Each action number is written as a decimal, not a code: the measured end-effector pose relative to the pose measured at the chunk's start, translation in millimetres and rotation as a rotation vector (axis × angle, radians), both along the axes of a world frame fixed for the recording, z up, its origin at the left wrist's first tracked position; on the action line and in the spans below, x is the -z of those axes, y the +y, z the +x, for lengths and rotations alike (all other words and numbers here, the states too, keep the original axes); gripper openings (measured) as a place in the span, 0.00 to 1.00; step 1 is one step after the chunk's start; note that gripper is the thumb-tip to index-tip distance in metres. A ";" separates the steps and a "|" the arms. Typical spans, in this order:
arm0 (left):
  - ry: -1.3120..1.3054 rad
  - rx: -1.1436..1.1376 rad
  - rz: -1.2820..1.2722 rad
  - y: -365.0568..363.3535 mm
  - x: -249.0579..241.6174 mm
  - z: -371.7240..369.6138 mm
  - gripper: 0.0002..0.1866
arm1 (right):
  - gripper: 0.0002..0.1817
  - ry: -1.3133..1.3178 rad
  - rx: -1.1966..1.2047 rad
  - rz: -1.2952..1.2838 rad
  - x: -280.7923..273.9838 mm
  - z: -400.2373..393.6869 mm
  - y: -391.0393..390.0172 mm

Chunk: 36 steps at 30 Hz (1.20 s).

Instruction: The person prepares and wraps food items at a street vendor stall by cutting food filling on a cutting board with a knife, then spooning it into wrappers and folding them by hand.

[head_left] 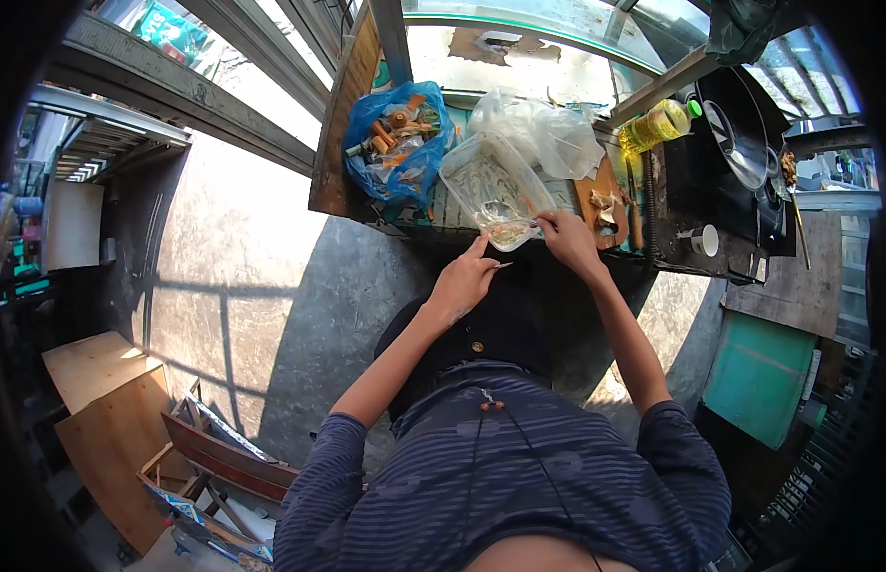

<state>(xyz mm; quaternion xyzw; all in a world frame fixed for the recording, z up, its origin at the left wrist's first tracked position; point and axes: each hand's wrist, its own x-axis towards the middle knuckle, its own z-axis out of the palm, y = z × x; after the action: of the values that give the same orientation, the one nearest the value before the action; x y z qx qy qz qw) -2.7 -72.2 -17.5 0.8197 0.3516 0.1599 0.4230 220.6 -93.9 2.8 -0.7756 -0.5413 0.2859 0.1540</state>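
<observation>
A clear plastic container with shredded orange and pale bits near its front end rests at the counter's front edge. My left hand touches its near left corner, fingers closed, with a small thin item showing beside the fingertips. My right hand grips the container's near right corner. Left of the container stands a blue plastic bag holding orange and pale scraps. Behind and right of it lies a translucent white plastic bag.
A wooden board with peelings lies right of the container. Beyond are a yellow oil bottle, a paper cup and a black stove. A wooden frame stands on the floor behind me at left.
</observation>
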 end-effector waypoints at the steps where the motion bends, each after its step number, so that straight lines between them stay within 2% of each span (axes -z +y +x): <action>1: -0.010 -0.020 -0.053 -0.2 -2.3 -0.1 0.10 | 0.15 0.006 0.010 0.028 -0.4 7.2 2.1; 5: -0.143 -0.186 -0.224 6.0 -7.8 -0.2 0.12 | 0.15 0.127 0.136 -0.089 -12.8 36.1 9.2; 6: -0.200 -0.247 -0.260 7.6 -6.0 -0.6 0.12 | 0.14 0.157 0.137 0.007 -15.9 36.6 8.1; 9: -0.204 -0.376 -0.544 14.4 2.9 -3.9 0.13 | 0.11 -0.202 -0.003 0.076 -25.9 22.2 1.0; 10: -0.238 -0.399 -0.547 13.9 6.8 -3.1 0.13 | 0.10 -0.262 -0.063 0.099 -21.0 17.1 1.1; 12: -0.245 -0.361 -0.456 9.4 11.9 1.0 0.13 | 0.09 -0.382 -0.183 0.144 -2.1 6.3 1.6; 15: -0.202 -0.262 -0.225 2.6 10.1 4.6 0.11 | 0.09 -0.354 -0.279 0.085 10.7 -18.1 -0.2; 18: -0.075 -0.137 -0.091 -1.2 5.1 7.1 0.09 | 0.11 -0.284 -0.247 -0.130 3.8 -43.1 -1.6; 21: 0.054 -0.046 -0.017 -2.4 4.5 6.1 0.08 | 0.13 -0.035 -0.030 -0.049 13.1 -45.9 -1.0; 27: 0.146 -0.012 0.069 -2.6 0.3 8.6 0.08 | 0.16 0.297 0.065 0.091 33.1 -36.4 5.4; 30: 0.119 -0.010 0.039 -3.7 -1.9 6.8 0.08 | 0.15 0.859 0.325 -0.186 27.8 -26.5 15.3; 32: 0.071 0.011 0.020 -2.7 -1.6 5.2 0.09 | 0.14 0.911 0.320 -0.159 15.9 -23.1 19.5; 36: -0.109 -0.163 -0.406 3.3 7.0 1.1 0.12 | 0.12 1.046 0.277 -0.108 -10.9 0.1 18.9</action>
<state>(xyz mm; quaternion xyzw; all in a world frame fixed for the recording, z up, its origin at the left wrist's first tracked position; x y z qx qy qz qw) -1.6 -68.9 -24.4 0.6768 0.4184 0.1635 0.5833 220.7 -75.0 13.8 -0.6008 -0.2694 0.6383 0.3989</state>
